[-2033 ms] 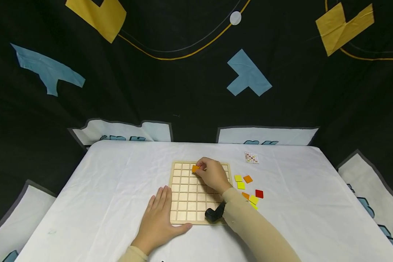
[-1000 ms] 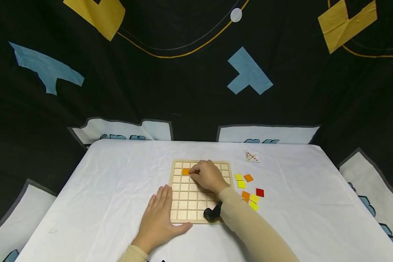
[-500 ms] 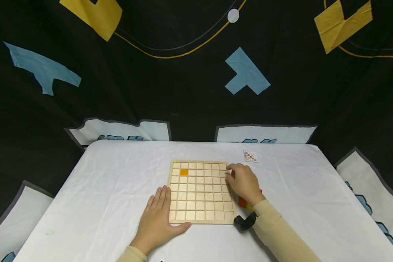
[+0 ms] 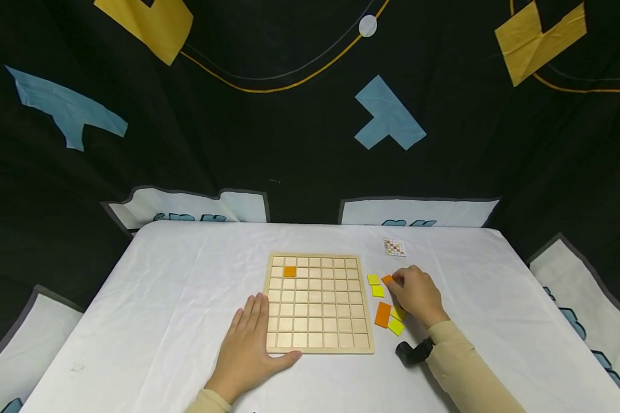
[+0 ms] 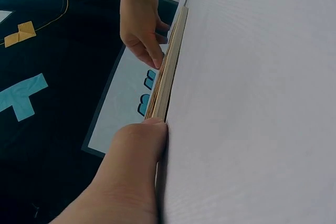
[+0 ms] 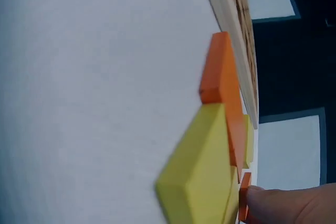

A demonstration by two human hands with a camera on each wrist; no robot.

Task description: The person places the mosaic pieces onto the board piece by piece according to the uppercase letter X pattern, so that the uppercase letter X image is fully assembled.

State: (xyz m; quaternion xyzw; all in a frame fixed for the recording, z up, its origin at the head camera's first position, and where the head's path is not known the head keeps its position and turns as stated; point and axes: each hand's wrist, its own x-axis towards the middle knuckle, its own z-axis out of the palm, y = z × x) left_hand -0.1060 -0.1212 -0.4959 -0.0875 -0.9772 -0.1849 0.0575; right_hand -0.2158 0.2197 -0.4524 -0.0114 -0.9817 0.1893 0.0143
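From my remote seat, I take the board's centre as the clock hub in the head view, twelve pointing to the far side. The gridded wooden board point(image 4: 317, 304) lies flat on the white-covered desk point(image 4: 160, 287). At eight o'clock I see the left hand point(image 4: 250, 350) laid flat, fingers straight along the board's edge, thumb at its near corner. At three, the right hand point(image 4: 418, 292) pinches a loose orange tile point(image 4: 387, 280) between thumb and finger, off the board toward half past two. A seated orange tile point(image 4: 289, 271) fills one cell at half past ten. Between the board and the pinched tile lie two yellow tiles point(image 4: 374, 279); a long orange piece point(image 4: 383, 314) is at three, with another yellow pair point(image 4: 395, 327) beside it, partly behind the hand. A small patterned card point(image 4: 395, 247) lies at two.

On my left wrist view, now clocked from the middle of the frame, the left thumb touches the board's edge at seven. The board shows edge-on, running up toward twelve, and the right hand appears at eleven with bent fingers.

On my right wrist view, the right thumb presses the loose orange tile near five. A yellow tile sits close by, touching the long orange piece, and the board's edge crosses at one.
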